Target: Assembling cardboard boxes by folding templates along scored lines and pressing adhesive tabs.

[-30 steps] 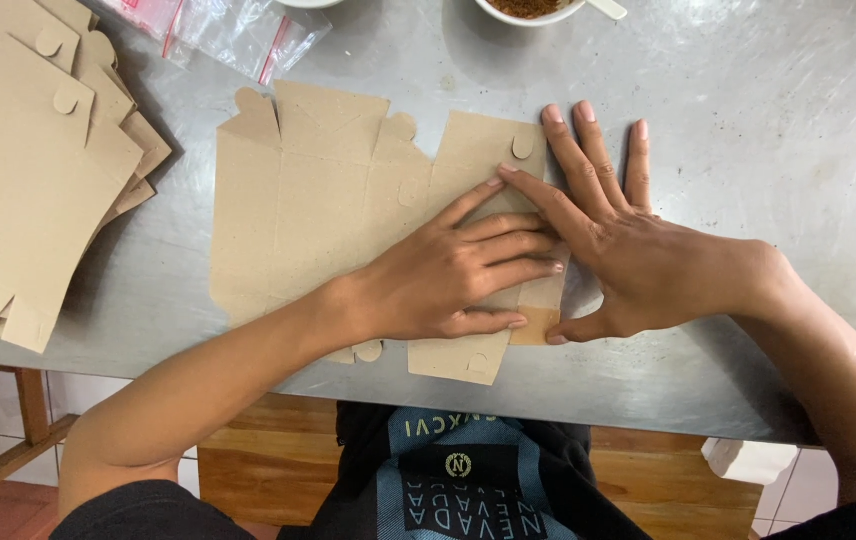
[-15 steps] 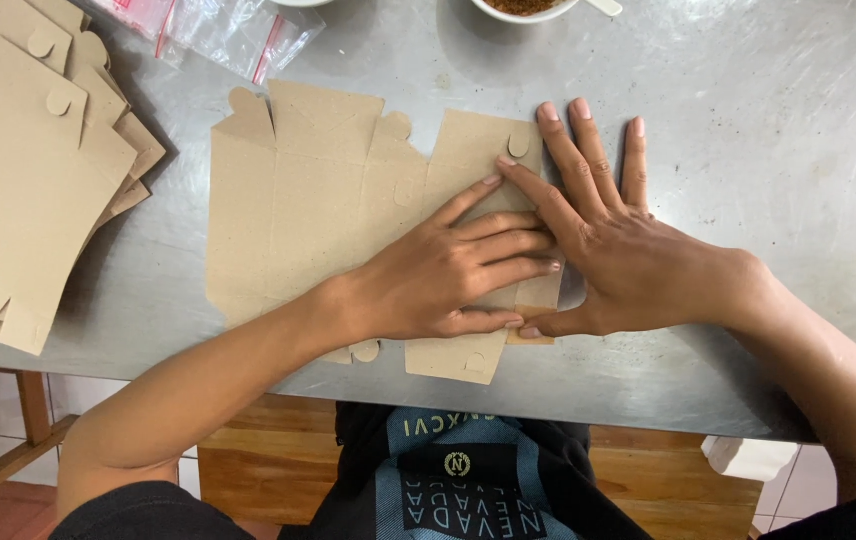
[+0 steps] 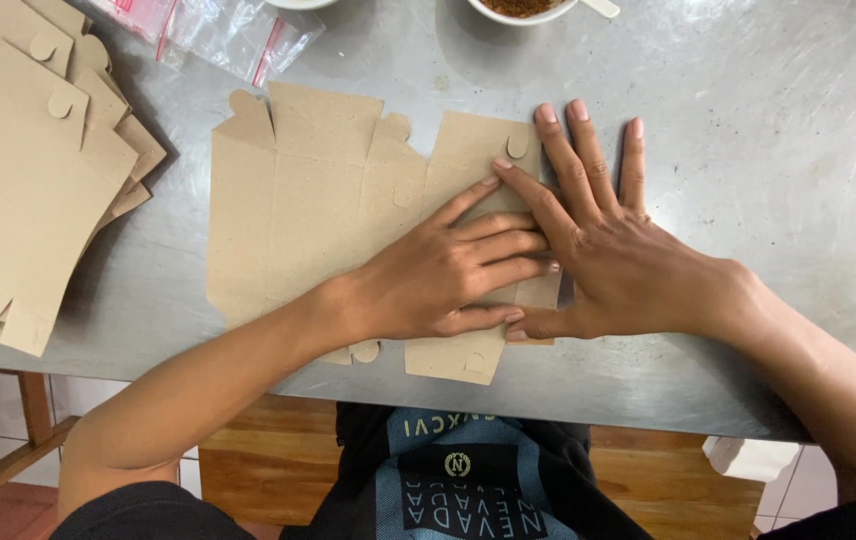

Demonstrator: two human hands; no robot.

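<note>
A flat brown cardboard box blank (image 3: 298, 210) with tabs and flaps lies on the steel table (image 3: 768, 150) in front of me. My left hand (image 3: 448, 275) rests palm down on the blank's right portion, fingers pointing right. My right hand (image 3: 608, 250) lies flat beside it, fingers spread toward the far edge, pressing the blank's right-hand flap against the panel. The two hands touch at the fingertips. Neither hand grips anything.
A stack of the same brown cardboard blanks (image 3: 23, 170) lies at the left edge. Clear plastic zip bags (image 3: 218, 35) sit at the far left. A white bowl of brown powder (image 3: 523, 8) stands at the far edge. The table's near edge runs just below my hands.
Both hands have stayed pressed on the blank's right side, with only a slight shift of the fingers. The blank has not visibly moved.
</note>
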